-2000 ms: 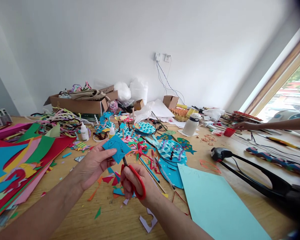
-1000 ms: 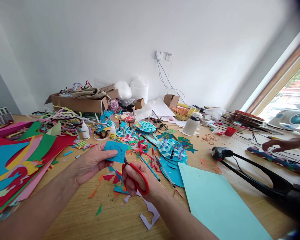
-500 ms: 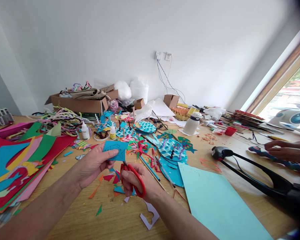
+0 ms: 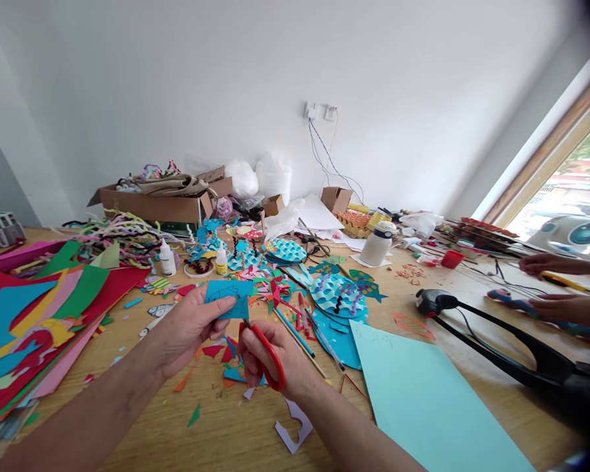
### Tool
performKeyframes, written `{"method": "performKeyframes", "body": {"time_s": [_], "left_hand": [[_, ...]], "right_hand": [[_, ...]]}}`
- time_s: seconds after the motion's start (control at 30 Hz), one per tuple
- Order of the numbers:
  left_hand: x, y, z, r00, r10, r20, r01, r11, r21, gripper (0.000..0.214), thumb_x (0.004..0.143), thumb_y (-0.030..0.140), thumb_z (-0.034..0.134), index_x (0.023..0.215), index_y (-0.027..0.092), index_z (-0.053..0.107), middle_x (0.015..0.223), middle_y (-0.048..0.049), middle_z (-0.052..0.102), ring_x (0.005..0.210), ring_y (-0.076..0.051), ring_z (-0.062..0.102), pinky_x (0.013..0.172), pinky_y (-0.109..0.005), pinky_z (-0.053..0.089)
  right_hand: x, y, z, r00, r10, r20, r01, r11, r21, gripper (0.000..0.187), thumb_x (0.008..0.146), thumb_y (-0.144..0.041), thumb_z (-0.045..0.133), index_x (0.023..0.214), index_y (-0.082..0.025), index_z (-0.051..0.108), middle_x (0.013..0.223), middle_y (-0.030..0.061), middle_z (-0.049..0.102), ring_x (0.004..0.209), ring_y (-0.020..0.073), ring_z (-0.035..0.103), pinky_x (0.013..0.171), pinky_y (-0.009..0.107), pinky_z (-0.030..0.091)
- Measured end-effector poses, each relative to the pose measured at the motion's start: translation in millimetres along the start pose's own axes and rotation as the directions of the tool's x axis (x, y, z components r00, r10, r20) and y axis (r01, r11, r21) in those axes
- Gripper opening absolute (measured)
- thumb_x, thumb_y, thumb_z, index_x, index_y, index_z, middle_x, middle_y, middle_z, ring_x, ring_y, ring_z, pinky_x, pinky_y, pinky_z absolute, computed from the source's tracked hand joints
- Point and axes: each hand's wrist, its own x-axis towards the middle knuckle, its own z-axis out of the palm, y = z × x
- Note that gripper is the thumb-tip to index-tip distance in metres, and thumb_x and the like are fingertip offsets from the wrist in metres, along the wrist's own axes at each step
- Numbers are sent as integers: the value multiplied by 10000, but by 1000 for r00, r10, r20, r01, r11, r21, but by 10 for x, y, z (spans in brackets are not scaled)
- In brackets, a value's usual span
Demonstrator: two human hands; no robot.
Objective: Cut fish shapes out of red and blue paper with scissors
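My left hand pinches a small piece of blue paper by its left side, thumb on top. Dark drawn lines, perhaps a fish outline, show on the paper. In my right hand is a pair of scissors with red handles, fingers wrapped through the loops. The scissor tips meet the lower right corner of the paper; how far the blades are parted is hard to see. Beneath both hands lie small coloured paper scraps and a cut lilac piece.
Coloured paper sheets are stacked at left. A pale turquoise sheet and a black curved device lie at right. Glue bottles, pencils and wavy blue paper crafts stand beyond my hands. A co-worker's hands work at far right.
My left hand and the blue paper have shifted slightly right; the scissors stay at its corner. At far right, one of the co-worker's hands has lifted away from the other, near a yellow tool.
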Motion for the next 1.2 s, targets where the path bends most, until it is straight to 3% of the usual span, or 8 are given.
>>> {"method": "performKeyframes", "body": {"time_s": [0.8,1.2], "left_hand": [[-2,19,-12,1000,-17,4,17,1000,-22,268,669,297,706,616,186,468,463,84,455,423,-47,333,397,-151,288],[-18,38,-22,999,-30,-18,30,999,-16,284,649,308,722,620,187,466,479,82,457,448,-56,354,417,-157,317]], "right_hand": [[4,-31,38,995,71,-67,-70,997,13,549,635,-695,568,590,-161,450,375,-76,438,290,41,416,286,131,289],[2,-32,41,997,63,-46,-62,998,12,565,630,-712,555,559,-165,430,374,-78,427,285,37,414,279,129,285]]}}
